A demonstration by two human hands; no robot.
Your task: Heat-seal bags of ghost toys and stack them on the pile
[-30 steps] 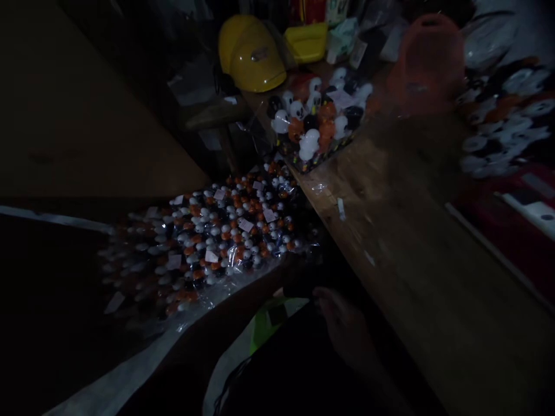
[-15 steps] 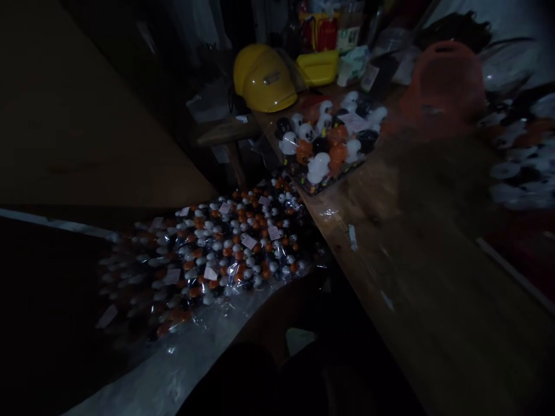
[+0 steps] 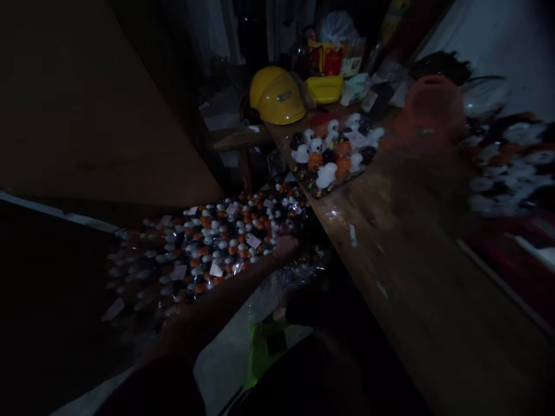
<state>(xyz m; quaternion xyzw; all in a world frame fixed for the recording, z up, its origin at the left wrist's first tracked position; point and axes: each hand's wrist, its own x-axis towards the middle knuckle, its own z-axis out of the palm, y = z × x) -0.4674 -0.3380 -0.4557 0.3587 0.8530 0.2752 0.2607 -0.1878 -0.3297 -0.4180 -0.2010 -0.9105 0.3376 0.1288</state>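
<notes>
My left hand (image 3: 287, 247) reaches in from the lower left, its arm stretched over the packs on the floor side. It lies at the right edge of a wide spread of plastic-wrapped packs (image 3: 225, 242) full of small white, orange and black toy figures with pale labels. Its fingers are too dark and blurred to make out, so whether it grips a pack does not show. On the wooden table (image 3: 407, 242), at its left corner, rests one wrapped pack of ghost and pumpkin figures (image 3: 327, 173). My right hand is out of view.
Behind that pack are a yellow helmet (image 3: 277, 95), a yellow box (image 3: 325, 89) and an orange plastic stool-like piece (image 3: 436, 115). More figures (image 3: 507, 164) are heaped at right beside a red box (image 3: 515, 254). A bright green item (image 3: 260, 349) lies below.
My left arm has come into view and extends over the packs to their right edge. The green item now shows. The view has shifted slightly, and the table pack stays put.
</notes>
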